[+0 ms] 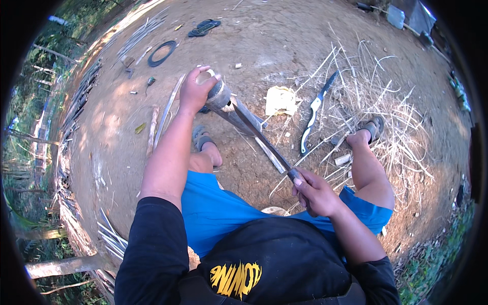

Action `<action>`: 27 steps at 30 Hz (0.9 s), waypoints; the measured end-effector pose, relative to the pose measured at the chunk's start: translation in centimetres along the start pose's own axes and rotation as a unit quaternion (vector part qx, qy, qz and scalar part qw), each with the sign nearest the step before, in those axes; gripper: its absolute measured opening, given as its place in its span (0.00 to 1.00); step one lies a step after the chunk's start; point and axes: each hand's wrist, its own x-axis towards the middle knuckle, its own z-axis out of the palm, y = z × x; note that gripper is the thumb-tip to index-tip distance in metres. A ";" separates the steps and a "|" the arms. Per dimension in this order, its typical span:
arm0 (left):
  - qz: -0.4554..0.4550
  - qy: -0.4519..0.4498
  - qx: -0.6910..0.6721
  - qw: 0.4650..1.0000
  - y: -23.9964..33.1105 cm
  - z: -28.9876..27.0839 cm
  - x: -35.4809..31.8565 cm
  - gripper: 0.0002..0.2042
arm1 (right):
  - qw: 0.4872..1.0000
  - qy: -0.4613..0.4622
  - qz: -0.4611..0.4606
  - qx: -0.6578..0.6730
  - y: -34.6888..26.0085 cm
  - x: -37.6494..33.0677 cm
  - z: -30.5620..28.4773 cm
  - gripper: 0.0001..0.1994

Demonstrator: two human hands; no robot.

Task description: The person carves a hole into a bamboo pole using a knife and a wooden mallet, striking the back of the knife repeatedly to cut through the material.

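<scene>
My left hand (pixel 194 92) is closed round the upper end of a grey-brown bamboo tube (pixel 219 96), its pale open rim showing between thumb and fingers. The tube stands tilted in front of me, with a pale cut notch in its side. In my right hand (pixel 316 194) is the dark handle of a long knife (pixel 262 138). Its narrow blade slants up and left, with the tip end at the notch; whether it presses into the bamboo I cannot tell. Below the tube, a greyish log-like piece (pixel 239 121) and a pale split strip (pixel 270 155) are on the dirt.
A pruning saw (pixel 313 113) with a white-and-black handle lies right of the knife, near a crumpled yellowish sheet (pixel 280 100). Thin bamboo shavings (pixel 401 129) heap round my right foot. Farther off are a black ring (pixel 162 54), dark sandals (pixel 204 28) and long strips (pixel 142 33).
</scene>
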 end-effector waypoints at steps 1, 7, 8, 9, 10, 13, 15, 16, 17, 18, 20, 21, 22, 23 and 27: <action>0.004 -0.001 -0.006 1.000 0.1 -0.1 -0.2 0.27 | 1.000 -0.005 0.003 -0.012 -0.2 0.1 0.0 0.24; -0.004 -0.003 0.013 1.000 1.3 -0.3 -1.6 0.27 | 1.000 -0.018 0.002 0.000 -1.2 0.6 0.6 0.23; -0.004 -0.003 0.019 1.000 1.6 -0.3 -1.7 0.27 | 1.000 -0.020 0.005 0.014 -1.4 0.6 0.7 0.23; -0.004 -0.006 0.029 1.000 1.9 -0.4 -1.9 0.28 | 0.999 -0.021 0.007 0.026 -1.7 0.5 0.9 0.22; -0.001 -0.008 0.038 0.999 2.1 -0.4 -2.0 0.28 | 0.999 -0.016 0.016 0.034 -2.1 0.4 1.0 0.22; 0.011 -0.025 0.079 0.997 2.8 -0.5 -2.4 0.28 | 0.998 -0.027 0.025 0.044 -3.5 -0.1 1.1 0.19; 0.027 -0.051 0.113 0.992 3.3 -0.7 -2.6 0.30 | 0.998 -0.024 0.024 -0.045 -4.8 -0.5 0.9 0.17; 0.038 -0.069 0.130 0.988 3.5 -1.0 -2.6 0.32 | 0.995 -0.023 0.034 -0.092 -5.4 -0.7 0.7 0.16; 0.047 -0.090 0.148 0.984 3.8 -1.2 -2.6 0.34 | 0.994 -0.027 0.034 -0.099 -6.1 -0.9 0.5 0.16; 0.059 -0.103 0.162 0.980 4.0 -1.5 -2.6 0.35 | 0.993 -0.029 0.043 -0.109 -6.8 -1.0 0.1 0.15; 0.075 -0.133 0.189 0.970 4.5 -1.8 -2.5 0.36 | 0.992 -0.028 0.045 -0.116 -7.7 -1.1 -0.3 0.15; 0.075 -0.138 0.187 0.970 4.6 -1.9 -2.6 0.35 | 0.992 -0.026 0.039 -0.114 -8.0 -1.2 -0.4 0.15; 0.072 -0.144 0.185 0.969 4.7 -1.9 -2.6 0.33 | 0.993 -0.028 0.029 -0.107 -8.0 -1.1 -0.5 0.15; 0.077 -0.142 0.181 0.970 4.7 -1.8 -2.6 0.32 | 0.992 -0.020 0.033 -0.120 -8.0 -1.1 -0.5 0.15; 0.103 -0.105 0.136 0.980 3.8 -0.8 -2.3 0.32 | 0.993 0.012 0.069 -0.100 -6.3 -0.7 0.0 0.16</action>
